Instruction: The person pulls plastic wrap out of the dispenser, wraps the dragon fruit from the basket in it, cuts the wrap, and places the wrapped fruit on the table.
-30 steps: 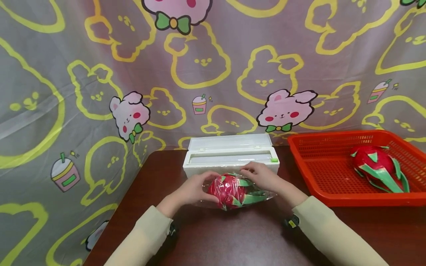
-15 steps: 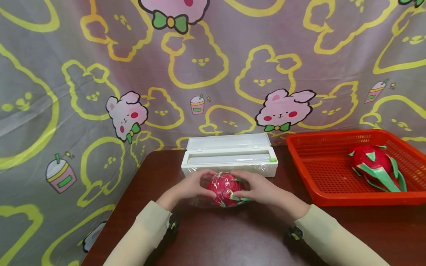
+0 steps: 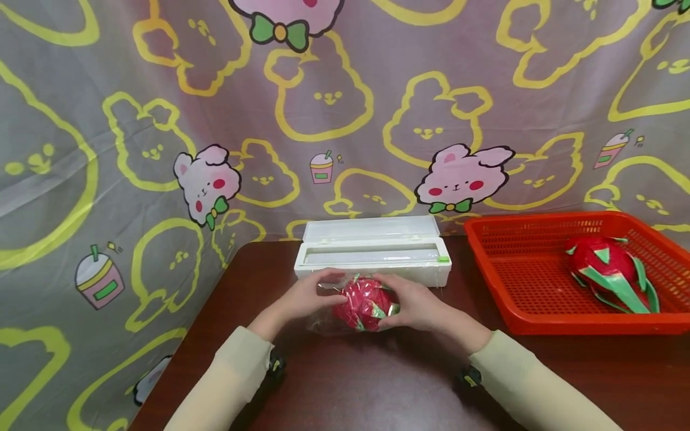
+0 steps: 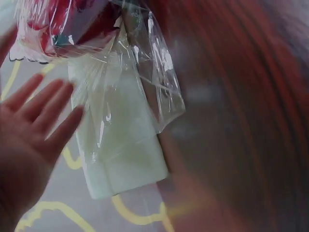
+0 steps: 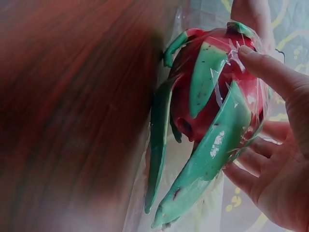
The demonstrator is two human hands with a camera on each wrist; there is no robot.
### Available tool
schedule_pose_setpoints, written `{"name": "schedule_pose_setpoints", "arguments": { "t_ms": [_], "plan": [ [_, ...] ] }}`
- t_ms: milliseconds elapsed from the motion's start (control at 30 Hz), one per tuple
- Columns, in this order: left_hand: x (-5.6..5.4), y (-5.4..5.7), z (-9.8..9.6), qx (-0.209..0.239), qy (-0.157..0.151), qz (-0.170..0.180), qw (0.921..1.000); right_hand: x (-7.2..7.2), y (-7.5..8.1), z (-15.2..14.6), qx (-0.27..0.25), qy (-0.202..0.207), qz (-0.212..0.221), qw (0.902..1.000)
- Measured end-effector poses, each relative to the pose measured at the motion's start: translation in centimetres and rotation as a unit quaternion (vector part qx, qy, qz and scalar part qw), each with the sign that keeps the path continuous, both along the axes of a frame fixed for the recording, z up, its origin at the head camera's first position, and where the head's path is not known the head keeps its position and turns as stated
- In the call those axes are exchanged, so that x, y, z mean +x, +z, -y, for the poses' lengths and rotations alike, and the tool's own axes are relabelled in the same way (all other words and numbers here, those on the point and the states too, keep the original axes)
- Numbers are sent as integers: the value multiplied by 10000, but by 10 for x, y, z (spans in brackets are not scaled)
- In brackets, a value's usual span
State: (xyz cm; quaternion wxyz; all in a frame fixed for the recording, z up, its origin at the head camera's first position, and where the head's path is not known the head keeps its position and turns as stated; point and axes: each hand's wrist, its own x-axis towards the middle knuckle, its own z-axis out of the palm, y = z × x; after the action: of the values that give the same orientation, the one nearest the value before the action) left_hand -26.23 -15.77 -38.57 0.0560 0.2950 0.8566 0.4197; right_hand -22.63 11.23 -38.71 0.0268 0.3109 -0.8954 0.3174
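Observation:
A red dragon fruit [image 3: 362, 304] with green scales is loosely covered in clear cling film [image 4: 161, 79]. My right hand [image 3: 423, 304] grips its right side, thumb [image 5: 270, 70] on the near face and fingers round the far side. Long green scales [image 5: 212, 145] trail under the film in the right wrist view. At the fruit's left side is my left hand [image 3: 304, 297], its thumb at the skin; the left wrist view shows its fingers [image 4: 50, 108] spread and straight near the loose film. Just behind the fruit stands a white cling film box [image 3: 388, 276], lid raised.
A red plastic basket [image 3: 533, 326] at the right holds another dragon fruit [image 3: 604, 263], without visible film. The dark wooden table [image 3: 372, 383] reaches back to a patterned curtain [image 3: 377, 120], which also hangs along the left side.
My right hand has come from the fruit's upper right to wrap round its right side. The fruit has turned, so its green scales now point away behind the right hand.

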Motion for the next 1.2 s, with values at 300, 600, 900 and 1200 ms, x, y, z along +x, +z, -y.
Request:
{"name": "schedule_pose_setpoints", "arguments": {
  "t_ms": [300, 600, 900, 1200],
  "plan": [
    [20, 14, -13, -767, -616, -2841, 9537, -5, 3, -2, -192, 22, 263, 9995],
    [20, 3, -24, -1932, -1096, -2564, 9407, -8, 3, -2, -196, 9, 303, 9993],
    [12, -7, -23, -1680, -933, -2011, 9605, -13, 0, -3, -141, -110, 381, 9991],
    [6, -5, -23, -1329, -487, -1120, 9836, -21, -3, -8, -277, -71, 635, 9976]
  ]
}}
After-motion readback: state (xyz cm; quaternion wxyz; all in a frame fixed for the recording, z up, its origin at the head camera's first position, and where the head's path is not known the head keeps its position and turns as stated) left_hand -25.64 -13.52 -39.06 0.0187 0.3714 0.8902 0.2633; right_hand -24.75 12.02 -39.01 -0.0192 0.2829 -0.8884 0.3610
